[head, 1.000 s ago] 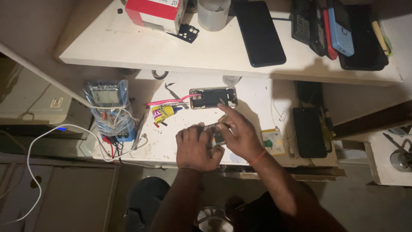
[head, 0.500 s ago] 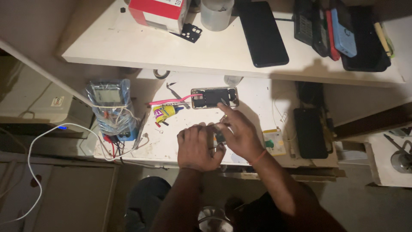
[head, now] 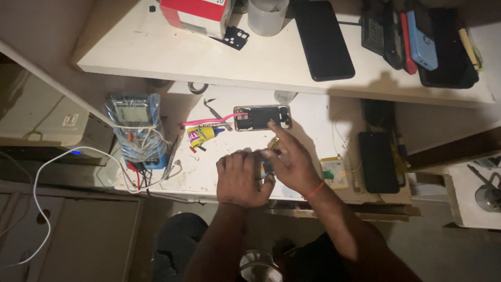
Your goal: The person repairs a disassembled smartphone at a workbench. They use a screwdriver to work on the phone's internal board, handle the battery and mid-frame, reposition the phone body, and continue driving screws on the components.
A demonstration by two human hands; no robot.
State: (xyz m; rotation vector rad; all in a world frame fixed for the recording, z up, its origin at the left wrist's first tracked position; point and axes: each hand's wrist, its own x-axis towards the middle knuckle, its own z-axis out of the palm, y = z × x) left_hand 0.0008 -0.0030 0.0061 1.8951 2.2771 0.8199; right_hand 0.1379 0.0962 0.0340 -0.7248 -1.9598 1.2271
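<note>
My left hand and my right hand meet over the front of a white workbench. Together they close on a small dark part held between them; most of it is hidden by my fingers. My right hand also grips a thin tool whose tip points up toward an opened phone frame lying flat just beyond my hands. A pink tool and a small yellow glue tube lie left of the frame.
A multimeter wrapped in plastic with wires stands at the bench's left. A black phone lies at the right, a small yellow-green box beside it. The upper shelf carries a red box, a black phone and stacked phones.
My hands stay together on the small part near the bench's front edge. My right fingers have shifted slightly around the thin tool. Nothing else has moved.
</note>
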